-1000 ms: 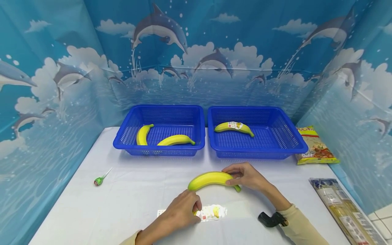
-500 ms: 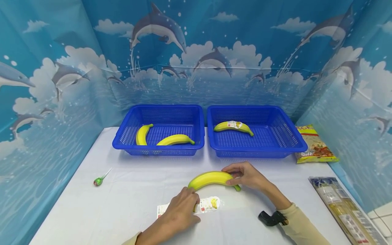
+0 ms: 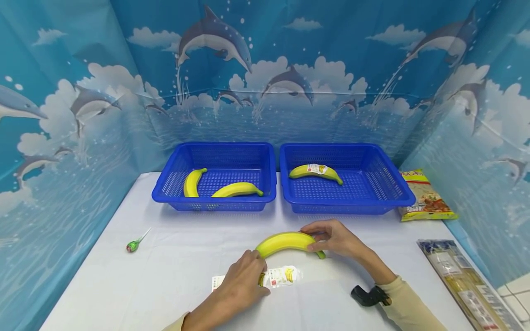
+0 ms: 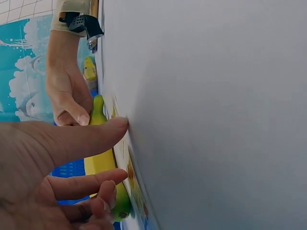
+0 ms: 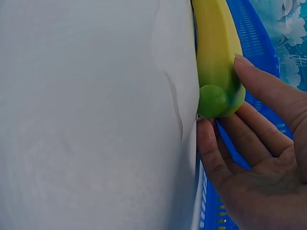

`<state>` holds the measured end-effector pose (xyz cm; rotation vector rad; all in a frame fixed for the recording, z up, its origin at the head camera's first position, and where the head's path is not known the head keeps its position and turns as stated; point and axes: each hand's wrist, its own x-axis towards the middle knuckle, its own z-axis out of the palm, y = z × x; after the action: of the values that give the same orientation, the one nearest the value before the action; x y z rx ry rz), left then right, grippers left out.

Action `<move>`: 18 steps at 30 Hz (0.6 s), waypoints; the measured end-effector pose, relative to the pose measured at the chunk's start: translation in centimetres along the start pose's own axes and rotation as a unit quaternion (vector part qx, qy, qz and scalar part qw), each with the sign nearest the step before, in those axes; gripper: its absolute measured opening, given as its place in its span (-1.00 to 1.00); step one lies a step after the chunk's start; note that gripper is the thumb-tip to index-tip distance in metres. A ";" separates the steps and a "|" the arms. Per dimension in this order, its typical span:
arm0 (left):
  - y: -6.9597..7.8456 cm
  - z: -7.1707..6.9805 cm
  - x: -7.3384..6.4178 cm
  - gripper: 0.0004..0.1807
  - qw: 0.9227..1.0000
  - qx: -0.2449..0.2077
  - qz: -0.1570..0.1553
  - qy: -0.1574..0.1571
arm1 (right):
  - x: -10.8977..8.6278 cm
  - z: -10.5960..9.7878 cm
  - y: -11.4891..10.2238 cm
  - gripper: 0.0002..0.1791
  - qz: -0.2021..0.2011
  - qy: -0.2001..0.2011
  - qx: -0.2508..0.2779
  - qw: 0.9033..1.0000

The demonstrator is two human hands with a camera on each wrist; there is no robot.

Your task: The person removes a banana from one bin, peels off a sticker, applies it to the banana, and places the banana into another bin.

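A yellow banana (image 3: 285,241) with green ends lies on the white table. My right hand (image 3: 335,239) holds its stem end, thumb on the near side and fingers behind, as the right wrist view also shows around the banana (image 5: 217,48). At the banana's other end, my left hand (image 3: 243,281) rests over a strip of banana-print stickers (image 3: 281,276), hiding its middle. In the left wrist view the thumb (image 4: 108,134) and forefinger stand apart at the strip, with the other fingers loosely bent beside the banana tip (image 4: 121,206).
Two blue baskets stand at the back: the left basket (image 3: 215,202) has two bananas, the right basket (image 3: 352,207) one banana (image 3: 304,171) bearing a sticker. A lollipop (image 3: 133,245) lies left. A food packet (image 3: 426,197) and a long clear package (image 3: 459,280) lie right.
My left hand has moved slightly up towards the banana, and the sticker strip has shifted away from me under it. The right hand and the banana have stayed in place.
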<state>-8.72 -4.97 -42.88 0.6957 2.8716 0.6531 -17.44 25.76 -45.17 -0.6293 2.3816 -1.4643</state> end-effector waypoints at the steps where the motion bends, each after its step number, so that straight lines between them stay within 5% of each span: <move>1: 0.0 0.0 0.0 -0.55 1.000 -0.002 -0.002 0.000 | 0.0 0.0 0.0 -0.45 -0.001 0.000 -0.003 1.000; 18: -0.6 -0.4 0.5 -0.58 1.000 -0.015 -0.010 -0.017 | 0.0 0.0 -0.2 -0.46 -0.007 -0.010 0.002 1.000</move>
<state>-9.51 -5.42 -42.78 0.6671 2.8277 0.6749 -17.40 25.71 -44.98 -0.6575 2.3633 -1.4622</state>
